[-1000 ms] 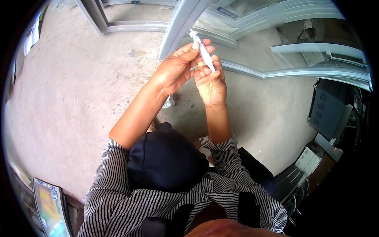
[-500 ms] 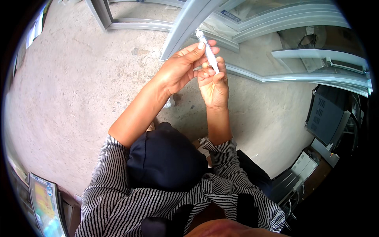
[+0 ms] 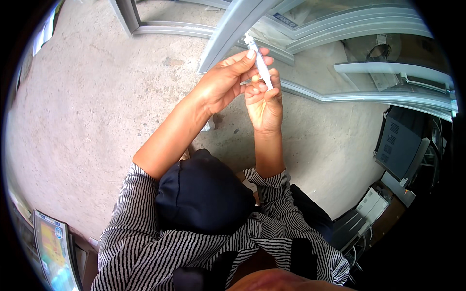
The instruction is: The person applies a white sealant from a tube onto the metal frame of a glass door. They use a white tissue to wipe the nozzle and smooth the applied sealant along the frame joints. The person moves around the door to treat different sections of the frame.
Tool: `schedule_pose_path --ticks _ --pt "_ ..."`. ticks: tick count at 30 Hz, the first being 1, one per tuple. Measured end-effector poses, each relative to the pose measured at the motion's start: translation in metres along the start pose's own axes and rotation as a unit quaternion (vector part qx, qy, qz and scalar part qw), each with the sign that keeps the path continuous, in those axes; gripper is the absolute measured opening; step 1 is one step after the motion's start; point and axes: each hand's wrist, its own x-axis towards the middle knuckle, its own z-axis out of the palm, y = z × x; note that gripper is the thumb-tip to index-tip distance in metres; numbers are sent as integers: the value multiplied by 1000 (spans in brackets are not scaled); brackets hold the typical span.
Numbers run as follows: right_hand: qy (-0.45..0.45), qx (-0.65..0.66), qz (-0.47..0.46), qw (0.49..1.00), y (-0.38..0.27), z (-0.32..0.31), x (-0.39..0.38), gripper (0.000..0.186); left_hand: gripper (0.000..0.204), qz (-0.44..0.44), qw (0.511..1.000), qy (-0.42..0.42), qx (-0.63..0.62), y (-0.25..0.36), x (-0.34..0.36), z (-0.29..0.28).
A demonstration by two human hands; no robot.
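Head | left hand (image 3: pixel 224 80) partly behind white tube (image 3: pixel 263 70) | panel (image 3: pixel 52 245) cut off

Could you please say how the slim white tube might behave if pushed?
The slim white tube would probably roll: its body looks rounded. It seems stiff, running straight between left hand and right hand, and likely light, being so slender.

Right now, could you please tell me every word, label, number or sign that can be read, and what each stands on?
No text reads clearly enough to quote.
Dark blue sticker on the grey frame: light lettering, too small and blurred.
Colorful panel, lower left: top banner and round blue mark, too blurred.
The white tube between left hand and right hand: no readable print.
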Motion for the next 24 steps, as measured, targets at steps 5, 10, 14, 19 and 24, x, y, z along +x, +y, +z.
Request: schedule_pose_path --ticks 5,10,14,19,24 --pt "-3 1 -4 1000 -1 3 1 40 43 5 1000 -10 0 0 0 0" --pt "-10 -6 -7 1000 -2 2 1 38 43 8 1000 -10 5 1 0 1" --pt "-12 -8 -5 1000 -3 4 3 39 43 12 1000 -6 9 1 1 4" --pt "-7 -1 -13 1000 -4 7 4 40 43 15 1000 -18 7 3 1 6" --pt "7 -27 -8 1000 -7 16 7 47 44 23 999 -13 20 4 1 12"
